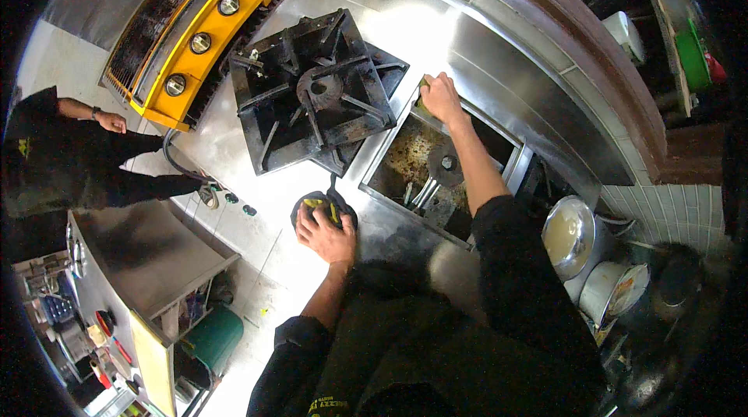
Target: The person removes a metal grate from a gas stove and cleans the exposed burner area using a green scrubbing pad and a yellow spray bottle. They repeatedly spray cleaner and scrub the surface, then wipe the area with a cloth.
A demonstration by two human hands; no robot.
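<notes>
My left hand (327, 234) is closed around yellow-green material inside a small black pan (296, 215), at the front of the steel stovetop. Farther up on the right, my right hand (441, 96) presses a green scouring pad (422, 102) on the metal rim of an open burner well (383, 195). Inside this grimy well sits a round burner (447, 164) with metal tubes. Black cast-iron burner grates (318, 89) lie stacked and askew to the left of the well.
A yellow grill (201, 43) with several knobs stands beyond the grates. Another person (64, 154) stands at the far left. Metal pots (613, 291) are at the right, a steel counter (146, 253) and green bin (215, 335) at lower left. A raised steel backsplash (508, 66) borders the stove.
</notes>
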